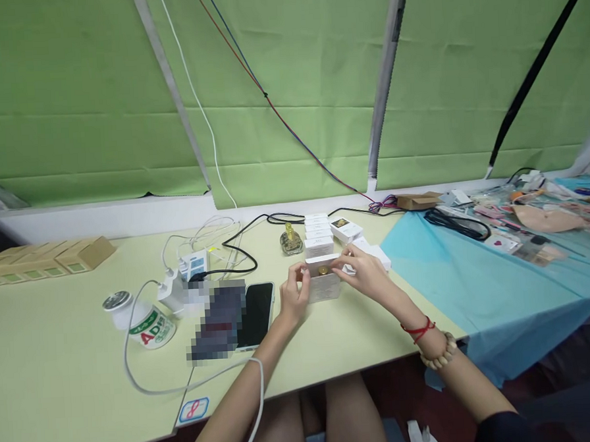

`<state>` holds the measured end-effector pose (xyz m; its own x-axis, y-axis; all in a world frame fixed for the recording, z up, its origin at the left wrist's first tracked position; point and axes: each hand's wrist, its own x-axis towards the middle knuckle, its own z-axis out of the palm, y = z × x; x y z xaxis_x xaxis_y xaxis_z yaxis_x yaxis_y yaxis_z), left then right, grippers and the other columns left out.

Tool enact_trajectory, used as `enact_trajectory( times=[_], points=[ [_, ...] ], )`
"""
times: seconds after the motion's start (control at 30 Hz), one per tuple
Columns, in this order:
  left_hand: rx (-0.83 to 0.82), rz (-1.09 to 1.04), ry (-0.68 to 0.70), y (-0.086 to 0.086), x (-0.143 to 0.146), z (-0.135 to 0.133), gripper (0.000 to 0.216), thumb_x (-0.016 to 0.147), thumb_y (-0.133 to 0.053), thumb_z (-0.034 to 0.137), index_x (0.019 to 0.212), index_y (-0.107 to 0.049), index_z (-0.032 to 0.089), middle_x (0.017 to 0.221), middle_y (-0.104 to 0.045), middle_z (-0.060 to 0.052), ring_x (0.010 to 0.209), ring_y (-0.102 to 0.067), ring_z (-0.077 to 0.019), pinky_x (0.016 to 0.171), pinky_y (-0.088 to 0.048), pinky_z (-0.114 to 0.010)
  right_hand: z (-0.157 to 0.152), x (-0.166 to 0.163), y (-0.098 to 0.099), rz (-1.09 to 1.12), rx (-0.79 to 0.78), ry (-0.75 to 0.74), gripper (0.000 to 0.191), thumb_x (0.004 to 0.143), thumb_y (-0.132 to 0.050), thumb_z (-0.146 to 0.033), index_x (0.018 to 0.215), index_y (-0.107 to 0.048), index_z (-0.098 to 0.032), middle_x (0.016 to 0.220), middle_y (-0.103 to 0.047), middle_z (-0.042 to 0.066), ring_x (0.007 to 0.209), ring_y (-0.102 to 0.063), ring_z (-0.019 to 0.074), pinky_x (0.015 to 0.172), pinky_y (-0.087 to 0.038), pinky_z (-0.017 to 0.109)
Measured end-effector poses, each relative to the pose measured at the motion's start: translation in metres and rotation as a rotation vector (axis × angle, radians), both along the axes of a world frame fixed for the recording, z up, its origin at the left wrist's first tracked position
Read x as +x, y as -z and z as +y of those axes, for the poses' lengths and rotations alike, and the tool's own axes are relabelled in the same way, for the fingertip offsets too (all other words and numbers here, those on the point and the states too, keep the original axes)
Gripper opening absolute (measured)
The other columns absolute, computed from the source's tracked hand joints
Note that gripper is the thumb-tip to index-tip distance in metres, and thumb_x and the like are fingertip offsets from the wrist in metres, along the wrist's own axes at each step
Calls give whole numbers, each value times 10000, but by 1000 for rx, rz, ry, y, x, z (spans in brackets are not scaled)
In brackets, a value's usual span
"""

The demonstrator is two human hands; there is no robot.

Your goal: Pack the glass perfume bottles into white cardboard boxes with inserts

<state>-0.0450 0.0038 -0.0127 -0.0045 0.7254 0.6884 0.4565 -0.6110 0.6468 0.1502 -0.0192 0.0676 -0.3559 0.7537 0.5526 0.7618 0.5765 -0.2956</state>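
My left hand [295, 293] and my right hand [363, 273] both grip a small white box [323, 284] standing on the pale green table [60, 365]. The left fingers clasp its left side. The right fingers pinch its top flap, where a gold cap shows in the opening. A row of similar white boxes [318, 234] runs behind it, and a small glass perfume bottle with a gold cap [291, 241] stands just left of that row. More white boxes [376, 253] lie behind my right hand.
A black phone [256, 313] and a blurred patch lie left of my hands. Further left are a white jar on its side [144, 321], chargers with cables [189, 269] and cardboard boxes [44, 259]. A blue cloth [476, 284] with clutter covers the right.
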Motion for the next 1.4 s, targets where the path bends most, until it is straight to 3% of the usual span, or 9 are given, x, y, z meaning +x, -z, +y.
enact_trajectory(
  times=[0.17,0.4,0.67,0.83,1.0,1.2,1.4],
  points=[
    [-46,-58,-1,-3,1,-1,384,933,-346,500,1035,-504,165,943,-585,-67,705,-573,-137,624,-454,-223,4,-1,14,35,8,155,179,868,-533,-308,935,-685,-244,900,-553,27,686,-555,109,500,-315,211],
    [-78,-25,-6,-3,2,1,419,945,-335,495,1187,-480,186,988,-599,-66,704,-576,-148,619,-440,-233,6,-4,14,69,-24,180,318,873,-503,-293,1178,-590,-275,1086,-541,44,684,-552,103,494,-361,218],
    [-128,-25,-7,-3,2,1,515,921,-325,580,1203,-469,174,962,-604,-72,729,-584,-162,628,-433,-243,7,-1,16,110,-3,100,223,879,-514,-264,1040,-668,-277,1069,-561,29,713,-575,97,506,-369,211],
    [-118,-12,-22,-2,1,2,480,907,-325,612,961,-535,184,875,-606,-50,714,-588,-163,600,-421,-238,5,0,21,135,14,85,209,887,-523,-279,1003,-696,-267,1054,-563,47,708,-577,99,483,-342,204],
    [-106,-28,-16,-3,1,4,467,913,-325,601,919,-521,177,831,-594,-42,688,-578,-153,597,-417,-228,-1,2,29,150,5,94,215,886,-544,-364,1018,-688,-272,1131,-538,58,741,-587,109,494,-386,207],
    [-82,-3,-3,-4,1,1,462,932,-332,578,946,-553,174,876,-607,-53,712,-585,-148,634,-449,-223,-6,3,46,347,56,76,215,879,-552,-320,1024,-675,-219,1160,-554,70,638,-564,76,484,-442,208],
    [27,25,18,-6,4,0,342,973,-359,416,1106,-563,176,1082,-602,-76,853,-611,-153,747,-490,-233,-3,-2,51,516,14,-90,182,879,-528,-248,962,-683,-202,1188,-531,89,585,-543,55,451,-458,202]
  ],
)
